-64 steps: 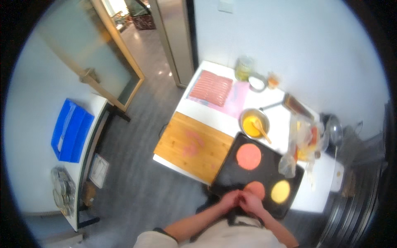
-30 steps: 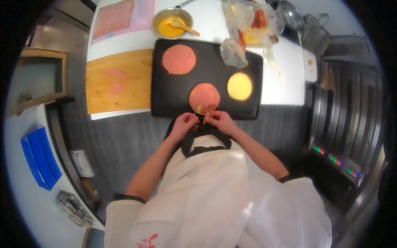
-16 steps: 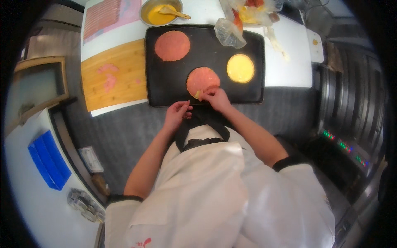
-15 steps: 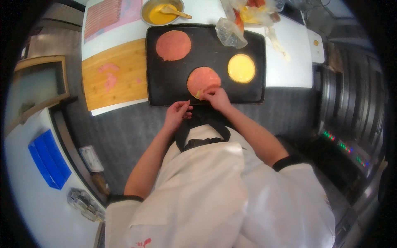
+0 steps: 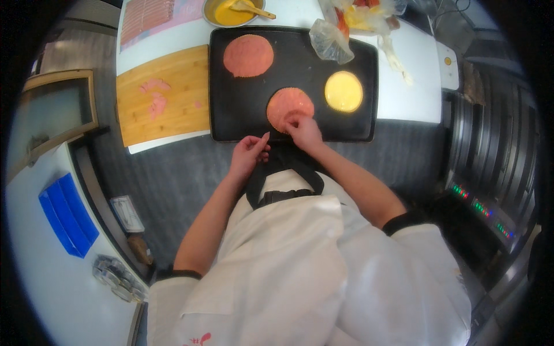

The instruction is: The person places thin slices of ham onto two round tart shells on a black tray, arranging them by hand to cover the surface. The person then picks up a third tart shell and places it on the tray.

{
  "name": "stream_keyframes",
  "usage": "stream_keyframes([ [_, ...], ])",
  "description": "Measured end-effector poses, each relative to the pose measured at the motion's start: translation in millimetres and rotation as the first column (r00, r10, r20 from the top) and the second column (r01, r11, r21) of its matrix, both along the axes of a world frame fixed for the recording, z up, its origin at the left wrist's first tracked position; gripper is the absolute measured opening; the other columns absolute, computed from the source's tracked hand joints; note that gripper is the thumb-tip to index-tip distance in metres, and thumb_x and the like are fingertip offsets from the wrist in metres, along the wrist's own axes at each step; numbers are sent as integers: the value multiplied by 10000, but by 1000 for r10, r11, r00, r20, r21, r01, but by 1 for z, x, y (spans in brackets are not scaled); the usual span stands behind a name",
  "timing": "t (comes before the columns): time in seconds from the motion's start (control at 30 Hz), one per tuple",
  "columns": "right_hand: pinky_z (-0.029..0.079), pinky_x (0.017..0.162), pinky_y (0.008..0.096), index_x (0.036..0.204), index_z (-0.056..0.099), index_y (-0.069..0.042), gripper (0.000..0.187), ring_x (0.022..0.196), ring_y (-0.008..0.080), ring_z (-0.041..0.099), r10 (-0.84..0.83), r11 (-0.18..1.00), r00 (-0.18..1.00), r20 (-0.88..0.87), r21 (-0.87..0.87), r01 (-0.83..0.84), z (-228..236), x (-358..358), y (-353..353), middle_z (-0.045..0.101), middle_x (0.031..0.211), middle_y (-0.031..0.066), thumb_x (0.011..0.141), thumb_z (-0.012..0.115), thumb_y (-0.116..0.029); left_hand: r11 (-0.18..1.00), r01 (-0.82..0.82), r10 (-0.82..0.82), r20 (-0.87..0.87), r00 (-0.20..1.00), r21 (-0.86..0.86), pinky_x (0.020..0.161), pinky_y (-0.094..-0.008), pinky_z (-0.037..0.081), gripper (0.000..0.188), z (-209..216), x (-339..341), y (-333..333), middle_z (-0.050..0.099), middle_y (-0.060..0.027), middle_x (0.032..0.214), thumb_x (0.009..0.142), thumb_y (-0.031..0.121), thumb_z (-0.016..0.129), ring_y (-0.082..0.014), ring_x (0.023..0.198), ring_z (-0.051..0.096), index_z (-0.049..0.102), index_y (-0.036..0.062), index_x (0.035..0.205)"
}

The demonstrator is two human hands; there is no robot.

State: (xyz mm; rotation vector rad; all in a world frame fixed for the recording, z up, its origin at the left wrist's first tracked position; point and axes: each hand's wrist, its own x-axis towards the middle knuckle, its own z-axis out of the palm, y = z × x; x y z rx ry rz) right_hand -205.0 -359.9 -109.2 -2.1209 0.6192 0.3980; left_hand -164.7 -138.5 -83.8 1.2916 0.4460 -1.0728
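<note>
My right hand (image 5: 304, 132) is closed, its fingertips pinched down on the near part of a flat round base (image 5: 290, 104) topped with pink sliced meat. Its fingers hide part of the topping. Just left of it, at the front edge of the black baking tray (image 5: 242, 109), my left hand (image 5: 249, 154) is closed in a pinch; a small pointed tip shows between thumb and finger, too small to name. Another pink-topped round (image 5: 248, 56) lies at the tray's far left. To the right sits a smaller round (image 5: 344, 91) with a plain yellow top.
Left of the tray, a wooden board (image 5: 179, 121) carries pink scraps (image 5: 156, 104). Behind stand a metal bowl (image 5: 210, 17) of yellow liquid with a wooden spoon (image 5: 254, 8) and a pack of pink strips (image 5: 145, 22). A clear plastic bag (image 5: 332, 43) overhangs the tray's back edge.
The view has shifted slightly, moving the tray up and right in the picture. A yellow patch beside my right fingertips on the near round no longer shows; pink is there now.
</note>
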Motion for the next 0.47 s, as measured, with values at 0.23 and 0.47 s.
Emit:
stream_keyframes([
  [0.23,563,801,480,987,737,-113,281,926,351,719,-21,989,979,-202,-145,-9,4,2,1,748,978,144,897,701,-376,998,45,-46,27,999,40,633,-298,572,410,1,3,-2,691,-77,855,925,406,793,-151,682,661,599,47,965],
  [0.47,554,859,461,1085,725,-72,416,1003,322,725,103,984,988,-119,156,-84,22,-5,6,740,1002,199,888,741,-437,996,88,-89,40,995,27,611,-266,530,352,-6,1,-3,694,-62,834,928,353,801,-123,666,635,603,61,929],
])
